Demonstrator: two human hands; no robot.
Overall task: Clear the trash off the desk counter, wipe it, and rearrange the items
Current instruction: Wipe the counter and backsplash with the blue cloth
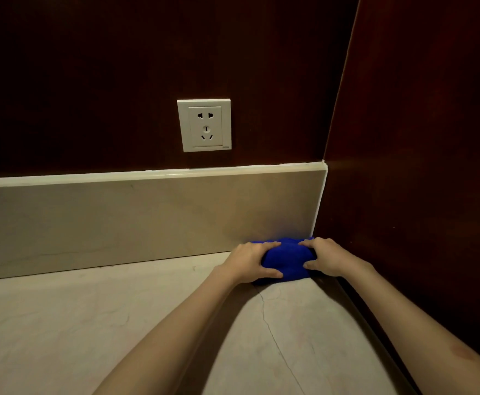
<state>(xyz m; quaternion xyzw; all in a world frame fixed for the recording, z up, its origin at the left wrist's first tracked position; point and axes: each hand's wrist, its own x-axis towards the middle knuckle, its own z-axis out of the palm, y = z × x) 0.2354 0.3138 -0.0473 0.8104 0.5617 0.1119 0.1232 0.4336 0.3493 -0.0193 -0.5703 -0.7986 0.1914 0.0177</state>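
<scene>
A bunched blue cloth (pixel 287 259) lies on the pale stone counter (pixel 119 323), pushed into the far right corner where the beige backsplash meets the dark wood side panel. My left hand (pixel 251 262) grips the cloth's left side, fingers over its top and thumb at its front. On the cloth's right side my right hand (pixel 325 259) holds it the same way. Both forearms reach in from the bottom of the view.
A beige backsplash (pixel 133 218) runs along the back of the counter. Above it a white wall socket (pixel 204 125) sits in the dark wood wall. A dark wood side panel (pixel 418 166) closes off the right. A thin crack (pixel 273 332) runs across the counter.
</scene>
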